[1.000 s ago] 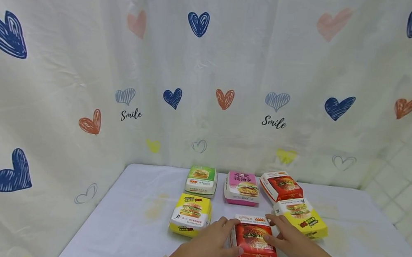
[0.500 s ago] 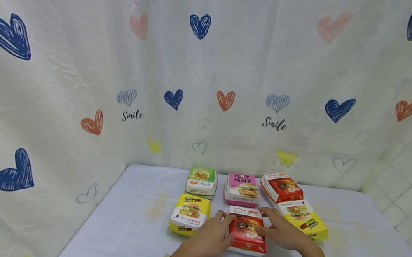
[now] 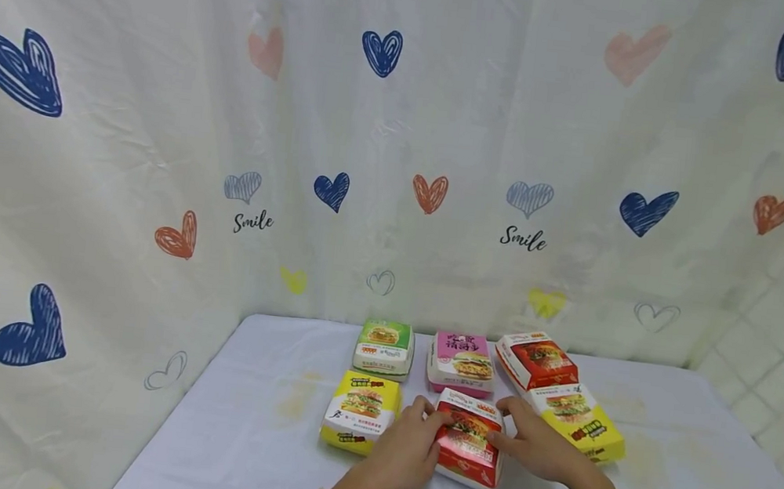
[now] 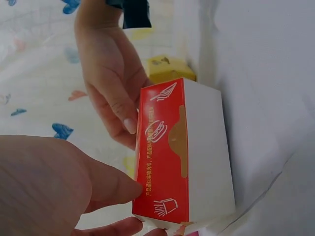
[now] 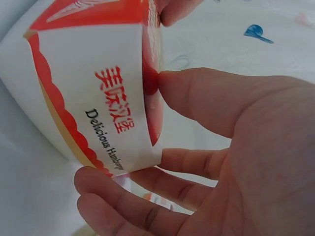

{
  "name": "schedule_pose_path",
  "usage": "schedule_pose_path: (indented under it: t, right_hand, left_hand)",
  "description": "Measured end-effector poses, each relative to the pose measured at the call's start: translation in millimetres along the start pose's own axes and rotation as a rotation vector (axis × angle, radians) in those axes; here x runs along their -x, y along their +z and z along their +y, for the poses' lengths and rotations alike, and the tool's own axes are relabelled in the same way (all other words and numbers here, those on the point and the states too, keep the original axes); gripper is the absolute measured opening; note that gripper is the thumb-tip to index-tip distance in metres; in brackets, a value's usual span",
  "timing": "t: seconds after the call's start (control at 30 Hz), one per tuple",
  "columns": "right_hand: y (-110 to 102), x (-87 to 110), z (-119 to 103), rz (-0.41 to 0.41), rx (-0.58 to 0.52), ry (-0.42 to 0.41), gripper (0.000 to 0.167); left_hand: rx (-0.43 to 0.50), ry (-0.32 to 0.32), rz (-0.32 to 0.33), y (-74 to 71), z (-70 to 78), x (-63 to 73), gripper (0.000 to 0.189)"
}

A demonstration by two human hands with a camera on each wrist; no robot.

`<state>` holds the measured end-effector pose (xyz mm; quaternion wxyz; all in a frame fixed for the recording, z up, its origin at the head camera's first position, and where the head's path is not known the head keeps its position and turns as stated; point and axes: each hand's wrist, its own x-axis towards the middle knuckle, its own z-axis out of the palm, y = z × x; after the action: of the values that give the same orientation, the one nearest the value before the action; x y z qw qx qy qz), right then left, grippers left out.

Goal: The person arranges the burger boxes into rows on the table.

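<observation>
In front of the pink box (image 3: 463, 362), the red box (image 3: 470, 452), shiny and burger-printed, aims its white band (image 3: 469, 404) and seemingly longer axis roughly towards it. Left hand (image 3: 408, 447) and right hand (image 3: 538, 441), half-spread, grip its sides.

the head view cuts off the near edge of the table (image 3: 225, 433). the left hand (image 3: 403, 449) hides part of the held red box (image 3: 467, 455), and the right wrist view crops it above. print on the yellow box (image 3: 360, 413) nearer the table's left edge is unreadably small.
</observation>
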<state>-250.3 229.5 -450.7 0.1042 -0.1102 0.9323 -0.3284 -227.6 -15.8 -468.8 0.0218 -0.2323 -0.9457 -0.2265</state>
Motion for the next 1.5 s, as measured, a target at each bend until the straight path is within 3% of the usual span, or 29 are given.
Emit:
schedule_pose_path:
  t: [0.3, 0.7, 0.9, 1.1, 1.33, 1.5]
  right_hand:
    - [-1.2, 3.6, -3.1, -0.013, 0.047, 0.014, 0.061]
    - [-3.7, 7.4, -3.6, -0.030, 0.070, 0.045, 0.055]
    - [-3.3, 7.5, -2.7, -0.033, 0.080, 0.077, 0.052]
    - [-3.8, 7.9, -3.9, -0.040, 0.056, 0.074, 0.046]
    - [-3.1, 6.6, -7.2, -0.036, 0.068, 0.075, 0.032]
    - [-5.6, 6.7, -7.6, -0.041, 0.073, 0.082, 0.032]
  left_hand:
    - [-0.052, -0.006, 0.053, 8.1, 0.2, 0.0, 0.038]
    - [-0.027, -0.038, 0.018, 10.9, 1.8, 0.6, 0.039]
    - [-0.087, -0.035, -0.004, 10.6, 3.3, 0.7, 0.049]
    - [-0.111, -0.075, -0.051, 11.7, 4.0, -1.3, 0.060]
    - [-0.114, -0.119, -0.067, 14.0, 5.6, -4.1, 0.071]
    - [-0.101, -0.127, -0.077, 13.1, 7.2, -5.6, 0.079]
